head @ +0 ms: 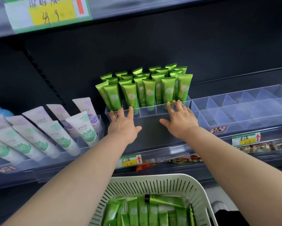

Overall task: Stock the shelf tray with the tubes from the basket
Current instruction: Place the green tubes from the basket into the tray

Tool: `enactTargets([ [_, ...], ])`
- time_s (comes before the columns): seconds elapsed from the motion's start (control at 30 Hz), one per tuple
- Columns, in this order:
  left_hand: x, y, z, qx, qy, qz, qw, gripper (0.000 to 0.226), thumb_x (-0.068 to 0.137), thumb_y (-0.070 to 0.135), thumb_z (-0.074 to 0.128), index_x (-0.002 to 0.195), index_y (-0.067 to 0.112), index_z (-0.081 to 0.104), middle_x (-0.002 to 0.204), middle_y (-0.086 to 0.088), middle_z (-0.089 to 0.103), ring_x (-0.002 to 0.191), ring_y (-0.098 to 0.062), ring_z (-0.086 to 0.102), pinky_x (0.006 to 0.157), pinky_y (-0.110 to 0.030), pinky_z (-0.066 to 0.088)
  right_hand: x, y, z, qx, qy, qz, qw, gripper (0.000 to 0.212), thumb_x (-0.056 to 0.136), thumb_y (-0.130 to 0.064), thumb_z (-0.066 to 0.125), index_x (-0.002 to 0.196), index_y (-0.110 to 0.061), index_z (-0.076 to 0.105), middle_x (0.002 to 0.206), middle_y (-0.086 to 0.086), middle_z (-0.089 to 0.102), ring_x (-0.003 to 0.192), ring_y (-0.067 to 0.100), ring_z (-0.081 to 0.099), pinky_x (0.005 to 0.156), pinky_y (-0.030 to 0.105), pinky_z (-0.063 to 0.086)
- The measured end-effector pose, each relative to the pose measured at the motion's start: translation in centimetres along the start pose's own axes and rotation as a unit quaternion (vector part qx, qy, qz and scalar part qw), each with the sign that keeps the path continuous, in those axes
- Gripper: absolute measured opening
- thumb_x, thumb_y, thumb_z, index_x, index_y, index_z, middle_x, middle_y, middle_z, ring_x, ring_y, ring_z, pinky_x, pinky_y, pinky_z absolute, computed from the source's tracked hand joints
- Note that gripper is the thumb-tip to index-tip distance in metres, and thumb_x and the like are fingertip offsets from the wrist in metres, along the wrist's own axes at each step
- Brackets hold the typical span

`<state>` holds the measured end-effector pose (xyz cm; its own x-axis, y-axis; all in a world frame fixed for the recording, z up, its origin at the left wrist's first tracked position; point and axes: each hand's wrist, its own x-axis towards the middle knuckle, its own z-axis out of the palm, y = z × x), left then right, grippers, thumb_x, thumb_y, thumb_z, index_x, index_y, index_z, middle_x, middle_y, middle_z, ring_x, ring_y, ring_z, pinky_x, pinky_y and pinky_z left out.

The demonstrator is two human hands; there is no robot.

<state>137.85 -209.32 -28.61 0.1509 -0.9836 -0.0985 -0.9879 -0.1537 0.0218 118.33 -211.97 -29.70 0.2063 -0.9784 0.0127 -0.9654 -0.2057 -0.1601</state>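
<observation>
Both hands reach up to the shelf with fingers spread and nearly straight, holding nothing. The left hand (pixel 123 123) lays its fingertips against the front wall of the shelf tray (pixel 153 113), and the right hand (pixel 181 120) sets its fingertips on the rim of that wall, further right. The tray is clear hard plastic, boxy, split by thin dividers into compartments. Glossy green tubes (pixel 147 90) stand upright in it in packed rows, flat crimped ends up. Their caps are hard to make out low in the compartments, and the rear rows show only their tops.

Below, a pale slotted plastic basket (pixel 153 181) with rounded corners holds loose tubes (pixel 143 211) of the same green, lying flat, one black-capped tube across them. The frame's lower edge cuts them off.

Left of the tray, matte white and lilac tubes (pixel 55 128) lean in another clear holder, blurred. To its right sits a second clear divided tray (pixel 234 110). The handwriting on the price labels (pixel 131 160) is too smeared to read.
</observation>
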Motion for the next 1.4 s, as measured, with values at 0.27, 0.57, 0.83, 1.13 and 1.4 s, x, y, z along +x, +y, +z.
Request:
enactTargets([
  [0.27, 1.0, 0.0, 0.1, -0.001, 0.009, 0.000, 1.000, 0.082, 0.094, 0.055, 0.046, 0.154, 0.027, -0.003, 0.158, -0.009, 0.003, 0.145, -0.042, 0.001, 0.113, -0.049, 0.026, 1.0, -0.1, -0.1, -0.011, -0.008, 0.004, 1.000, 0.075, 0.096, -0.057, 0.032, 0.153, -0.018, 0.002, 0.160, 0.006, 0.001, 0.148, 0.022, -0.001, 0.120, 0.042, 0.008],
  [0.57, -2.1, 1.6, 0.5, -0.074, -0.001, 0.030, 0.997, 0.074, 0.097, 0.045, 0.048, 0.154, 0.028, 0.004, 0.161, -0.005, -0.007, 0.148, -0.028, -0.002, 0.113, -0.046, 0.026, -2.6, 0.5, -0.9, -0.059, -0.003, 0.035, 0.998, 0.076, 0.097, -0.057, 0.030, 0.153, -0.012, 0.004, 0.160, 0.011, -0.007, 0.147, 0.025, -0.010, 0.119, 0.046, 0.006],
  [0.83, -5.8, 3.4, 0.0, -0.080, 0.018, 0.125, 0.989, 0.058, 0.099, 0.022, 0.047, 0.150, 0.010, 0.021, 0.156, -0.009, 0.022, 0.147, -0.027, 0.013, 0.116, -0.040, 0.022, -6.5, 2.1, -2.2, -0.060, -0.018, 0.141, 0.988, 0.070, 0.100, -0.048, 0.028, 0.150, -0.003, 0.011, 0.156, 0.015, 0.018, 0.141, 0.033, 0.024, 0.113, 0.056, 0.015],
  [1.13, -7.9, 0.4, -1.3, -0.091, 0.055, 0.127, 0.986, 0.054, 0.096, 0.009, 0.047, 0.147, 0.011, 0.030, 0.153, -0.006, 0.030, 0.141, -0.023, 0.026, 0.111, -0.036, 0.028, -7.4, -2.1, -2.3, 0.003, 0.010, 0.069, 0.998, 0.044, 0.093, -0.017, 0.042, 0.135, -0.004, 0.038, 0.128, 0.010, 0.052, 0.105, 0.032, 0.057, 0.091, 0.041, 0.036],
  [1.4, -8.4, -1.3, -1.7, -0.087, 0.044, 0.087, 0.991, 0.051, 0.093, 0.007, 0.050, 0.142, 0.011, 0.036, 0.147, -0.006, 0.035, 0.134, -0.025, 0.034, 0.105, -0.037, 0.035, -6.9, -5.4, -2.4, 0.050, 0.052, -0.050, 0.996, 0.039, 0.096, -0.017, 0.041, 0.135, -0.015, 0.046, 0.129, 0.008, 0.057, 0.111, 0.031, 0.055, 0.080, 0.036, 0.040],
])
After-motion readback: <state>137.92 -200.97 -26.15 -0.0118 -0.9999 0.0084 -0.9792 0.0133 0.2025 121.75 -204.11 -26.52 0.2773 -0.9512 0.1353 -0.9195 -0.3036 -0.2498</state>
